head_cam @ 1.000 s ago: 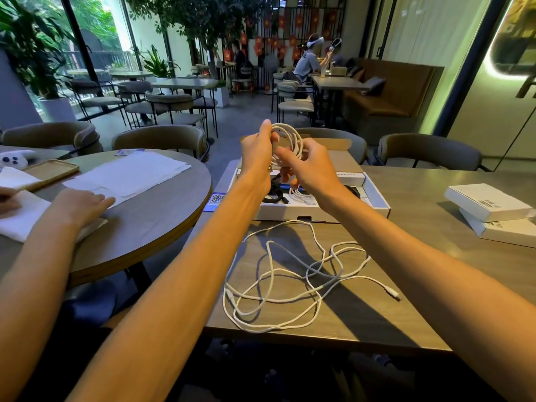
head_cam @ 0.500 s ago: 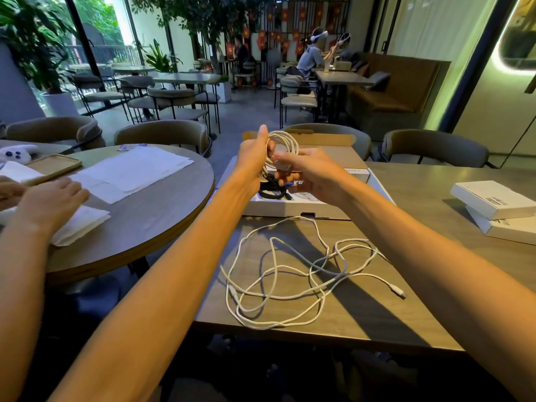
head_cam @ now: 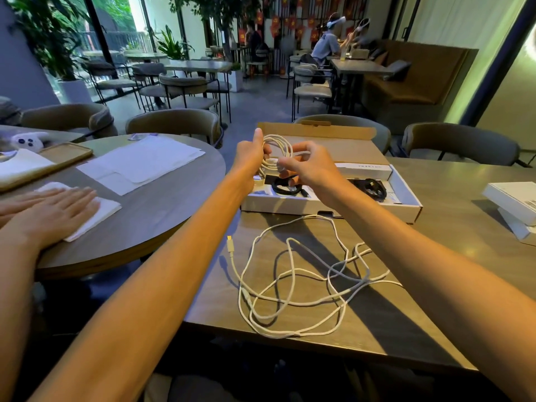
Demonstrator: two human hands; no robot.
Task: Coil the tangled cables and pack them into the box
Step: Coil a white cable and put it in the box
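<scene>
Head view: the lower part of the coiled white cable (head_cam: 280,147) is hidden behind the left hand (head_cam: 249,161), which grips it, thumb raised, above the open box (head_cam: 406,198) at frame centre. The right hand (head_cam: 311,169) is held with fingers curled at the coil's right side; whether a strand is pinched cannot be told through the blur. Part of the box's inside is covered by that hand, though black cables (head_cam: 372,188) are seen there. The coil is held upright. The tangled white cable (head_cam: 293,281) is spread on the table (head_cam: 452,227) at lower centre, its right end hidden by the right forearm (head_cam: 435,271), its connector (head_cam: 230,245) pointed up-frame. The box's long axis is laid left to right.
</scene>
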